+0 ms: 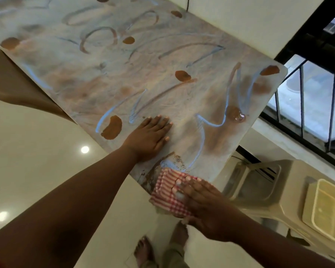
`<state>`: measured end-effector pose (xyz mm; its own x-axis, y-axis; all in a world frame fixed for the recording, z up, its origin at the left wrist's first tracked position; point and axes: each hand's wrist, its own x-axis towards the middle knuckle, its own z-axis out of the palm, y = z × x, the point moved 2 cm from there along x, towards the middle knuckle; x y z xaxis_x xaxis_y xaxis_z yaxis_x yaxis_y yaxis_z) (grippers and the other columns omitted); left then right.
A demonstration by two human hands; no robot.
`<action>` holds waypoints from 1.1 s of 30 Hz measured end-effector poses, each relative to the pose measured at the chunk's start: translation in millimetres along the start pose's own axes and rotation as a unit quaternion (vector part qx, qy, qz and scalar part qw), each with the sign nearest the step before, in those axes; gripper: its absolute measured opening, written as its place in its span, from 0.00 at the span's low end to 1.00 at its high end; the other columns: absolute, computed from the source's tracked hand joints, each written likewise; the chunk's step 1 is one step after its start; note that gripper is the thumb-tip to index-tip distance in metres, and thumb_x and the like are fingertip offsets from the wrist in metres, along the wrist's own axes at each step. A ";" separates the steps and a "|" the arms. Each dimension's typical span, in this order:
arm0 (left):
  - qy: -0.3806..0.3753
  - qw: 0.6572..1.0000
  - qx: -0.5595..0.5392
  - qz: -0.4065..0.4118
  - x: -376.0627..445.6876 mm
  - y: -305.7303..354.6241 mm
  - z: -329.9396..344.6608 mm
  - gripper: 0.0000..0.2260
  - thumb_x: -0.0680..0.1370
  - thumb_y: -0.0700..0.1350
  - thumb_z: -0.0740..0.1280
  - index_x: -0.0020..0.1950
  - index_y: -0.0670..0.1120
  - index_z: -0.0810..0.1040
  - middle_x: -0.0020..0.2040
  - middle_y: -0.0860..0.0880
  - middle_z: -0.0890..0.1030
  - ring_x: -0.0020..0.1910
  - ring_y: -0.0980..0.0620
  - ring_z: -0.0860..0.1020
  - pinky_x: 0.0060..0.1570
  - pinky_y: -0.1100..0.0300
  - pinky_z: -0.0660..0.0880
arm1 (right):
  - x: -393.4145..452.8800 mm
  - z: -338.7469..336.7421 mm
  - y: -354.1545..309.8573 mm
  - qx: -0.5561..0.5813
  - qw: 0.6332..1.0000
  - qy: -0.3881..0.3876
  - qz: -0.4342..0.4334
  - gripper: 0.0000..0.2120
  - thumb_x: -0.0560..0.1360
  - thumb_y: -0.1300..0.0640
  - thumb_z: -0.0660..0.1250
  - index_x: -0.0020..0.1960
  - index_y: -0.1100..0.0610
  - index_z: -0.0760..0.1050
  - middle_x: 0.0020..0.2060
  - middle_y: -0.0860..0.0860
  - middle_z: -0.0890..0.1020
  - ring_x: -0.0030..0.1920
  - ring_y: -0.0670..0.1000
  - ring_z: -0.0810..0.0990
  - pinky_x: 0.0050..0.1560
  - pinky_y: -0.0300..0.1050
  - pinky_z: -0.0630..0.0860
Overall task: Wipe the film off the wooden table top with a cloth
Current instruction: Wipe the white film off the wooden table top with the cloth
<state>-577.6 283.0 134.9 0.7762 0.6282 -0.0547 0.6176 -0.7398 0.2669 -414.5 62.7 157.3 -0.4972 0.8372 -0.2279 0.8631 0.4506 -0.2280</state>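
Note:
The wooden table top (108,78) fills the upper frame, covered by a pale whitish film with curved finger-drawn streaks and several bare brown patches. My left hand (150,135) lies flat on the film near the table's near edge, fingers together, holding nothing. A folded red-and-white checked cloth (167,192) sits at the near corner edge, partly overhanging it. My right hand (199,202) presses flat on the cloth, fingers extended over it. Just above the cloth a small brown strip of wood (153,171) shows through with speckled residue.
A beige plastic chair (259,190) stands right of the table, with a cream lidded container (329,211) on it. Black railing bars (302,105) run along the right. My bare feet (143,250) stand on the glossy white floor below the table edge.

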 end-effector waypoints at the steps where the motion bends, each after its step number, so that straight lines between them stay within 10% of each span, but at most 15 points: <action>1: 0.001 1.000 0.000 0.001 0.1 -0.7 0.2 0.27 0.80 0.57 0.41 0.79 0.50 0.48 0.79 0.50 0.48 0.75 0.55 0.40 0.72 0.59 0.34 | 3.4 -3.2 5.9 0.003 1.000 -0.004 0.004 0.29 0.80 0.37 0.47 0.76 0.51 0.58 0.74 0.53 0.64 0.74 0.54 0.59 0.72 0.60 0.56; 6: 0.007 1.000 -0.011 0.001 1.0 -5.1 2.0 0.27 0.81 0.57 0.41 0.79 0.50 0.50 0.79 0.50 0.50 0.76 0.55 0.43 0.72 0.59 0.34 | 25.0 0.2 -9.2 0.046 0.997 -0.010 0.069 0.27 0.81 0.38 0.45 0.76 0.48 0.55 0.76 0.52 0.58 0.76 0.54 0.51 0.74 0.53 0.44; 13: 0.010 1.000 -0.018 0.003 -0.1 -3.8 0.1 0.26 0.82 0.56 0.43 0.78 0.49 0.52 0.79 0.49 0.52 0.77 0.52 0.45 0.73 0.57 0.37 | 39.7 3.4 -51.0 0.041 0.997 0.020 0.060 0.23 0.80 0.43 0.50 0.74 0.46 0.63 0.73 0.50 0.66 0.73 0.56 0.63 0.72 0.54 0.53; 28: 0.006 1.000 -0.029 0.005 0.7 -5.9 -1.7 0.24 0.84 0.54 0.47 0.79 0.49 0.52 0.79 0.49 0.51 0.78 0.50 0.45 0.74 0.55 0.38 | 28.4 -0.3 17.8 0.032 0.978 0.024 0.203 0.25 0.80 0.42 0.37 0.76 0.43 0.40 0.76 0.47 0.45 0.76 0.51 0.40 0.73 0.50 0.36; 33: 0.006 0.999 -0.032 0.000 -1.7 -1.6 -3.0 0.27 0.81 0.56 0.43 0.78 0.49 0.53 0.79 0.49 0.52 0.78 0.51 0.46 0.73 0.57 0.38 | 35.8 2.2 -21.7 0.054 0.977 0.027 0.203 0.26 0.79 0.43 0.45 0.77 0.44 0.49 0.77 0.51 0.50 0.76 0.57 0.45 0.73 0.56 0.37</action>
<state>-580.3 283.9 137.4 0.7743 0.6312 -0.0439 0.6080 -0.7229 0.3283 -451.3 82.2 152.0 -0.1082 0.9568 -0.2701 0.9724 0.0454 -0.2288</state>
